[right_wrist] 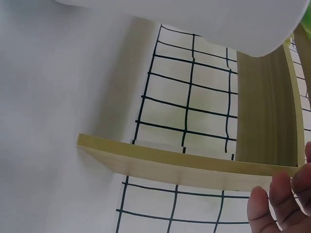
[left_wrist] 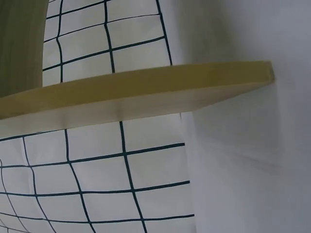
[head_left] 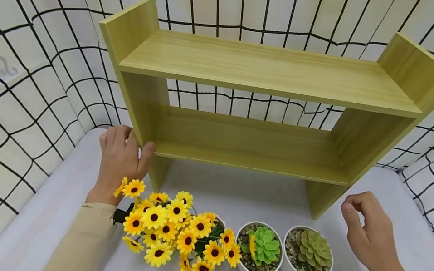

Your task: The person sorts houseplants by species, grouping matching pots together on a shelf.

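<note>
A light wooden two-tier shelf (head_left: 267,69) stands upright in the middle of the head view. My left hand (head_left: 121,159) grips its left side panel near the lower board. The thumb lies over the panel's front edge, the fingers along the outer face. The left wrist view shows that panel's edge (left_wrist: 146,82) but not the hand. To the right of the shelf, my right hand (head_left: 370,236) hovers with loosely bent fingers and holds nothing. In the right wrist view, fingertips (right_wrist: 280,189) show near the right panel (right_wrist: 184,162); contact there is unclear.
In front of the shelf stand yellow artificial flowers (head_left: 174,226), a pot with a green succulent (head_left: 264,246) and a white pot with a duller succulent (head_left: 314,249). A black wire grid (head_left: 37,61) surrounds the white-covered table (head_left: 234,192) at the back and sides.
</note>
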Motion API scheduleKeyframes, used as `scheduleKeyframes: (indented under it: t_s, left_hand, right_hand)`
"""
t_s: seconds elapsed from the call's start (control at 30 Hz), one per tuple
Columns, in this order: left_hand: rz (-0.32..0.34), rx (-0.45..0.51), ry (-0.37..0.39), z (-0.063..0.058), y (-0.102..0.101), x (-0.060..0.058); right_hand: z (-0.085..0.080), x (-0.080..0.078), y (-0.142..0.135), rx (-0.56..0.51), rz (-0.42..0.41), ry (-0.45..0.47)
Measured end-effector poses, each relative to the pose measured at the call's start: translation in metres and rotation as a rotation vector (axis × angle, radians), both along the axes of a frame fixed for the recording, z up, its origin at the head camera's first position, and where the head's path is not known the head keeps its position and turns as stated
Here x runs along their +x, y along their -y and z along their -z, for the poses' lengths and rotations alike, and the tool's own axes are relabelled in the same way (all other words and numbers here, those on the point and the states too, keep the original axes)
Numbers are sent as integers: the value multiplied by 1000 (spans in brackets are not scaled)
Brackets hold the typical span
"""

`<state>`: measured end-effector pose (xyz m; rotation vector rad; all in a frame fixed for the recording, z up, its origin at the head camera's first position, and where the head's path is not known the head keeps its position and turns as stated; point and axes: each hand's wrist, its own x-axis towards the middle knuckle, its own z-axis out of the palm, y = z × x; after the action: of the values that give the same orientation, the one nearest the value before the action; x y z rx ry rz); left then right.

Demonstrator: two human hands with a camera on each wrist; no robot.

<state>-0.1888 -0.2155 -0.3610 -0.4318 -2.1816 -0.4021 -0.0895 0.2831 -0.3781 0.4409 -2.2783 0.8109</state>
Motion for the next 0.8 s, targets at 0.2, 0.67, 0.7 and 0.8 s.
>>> scheduleKeyframes:
  t_s: [0.2, 0.67, 0.7, 0.8]
  left_hand:
    - [-25, -54, -91, -1, -2, -4]
    - [-45, -69, -108, -3, 0, -1]
    - [-46, -75, -120, -4, 0, -1]
    - [-43, -94, -170, -5, -1, -3]
  right_hand:
    - [6, 3, 0, -7, -121, 29]
    - [4, -1, -2, 8, -481, 67]
    - [2, 0, -3, 14, -501, 76]
    - [0, 2, -2, 41, -548, 109]
